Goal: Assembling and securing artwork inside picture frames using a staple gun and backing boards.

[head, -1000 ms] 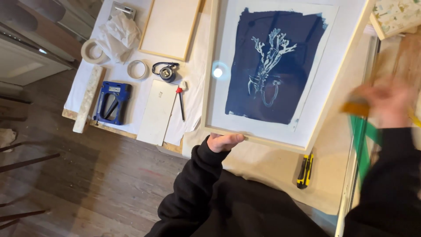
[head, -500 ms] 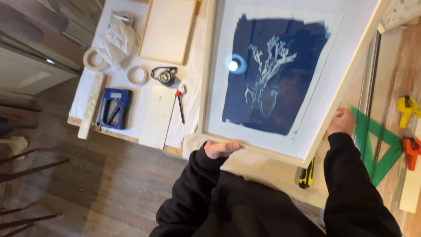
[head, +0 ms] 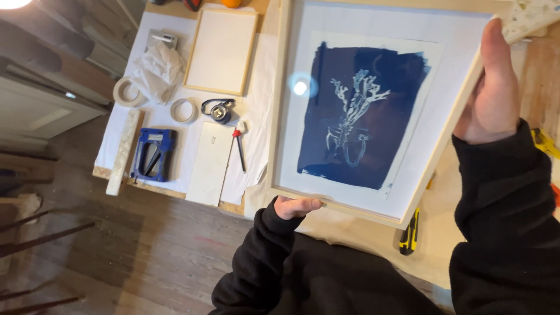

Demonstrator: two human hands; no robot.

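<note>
The white-covered wooden tabletop (head: 175,35) stretches out beyond and to the left of my left hand, with dark plank floor below its near edge. I hold the large pale wooden picture frame (head: 279,116), lifted and tilted toward me, and in it a deep blue print with a white plant figure (head: 361,116) on a white mount. My right hand (head: 490,87) is closed on the frame's right edge, fingers laid up along the wood. My left hand (head: 297,206) supports the frame's lower edge from beneath, fingers curled under it; how tightly they close I cannot quite see, as the frame hides the tips.

Far off to the left of my left hand lies a smaller pale wooden frame with a blank cream panel (head: 223,49), and beside it a crumpled white cloth (head: 156,69). Nearer lie a blue metal staple gun (head: 153,154) and a flat white rectangular card (head: 211,163). Between these are two rolls of cream tape (head: 185,111), a coiled black and silver tape measure (head: 219,109) and a slim red-tipped tool (head: 239,149). Just below the frame's lower right corner, between my two hands, lies a yellow and black utility knife (head: 409,232).
</note>
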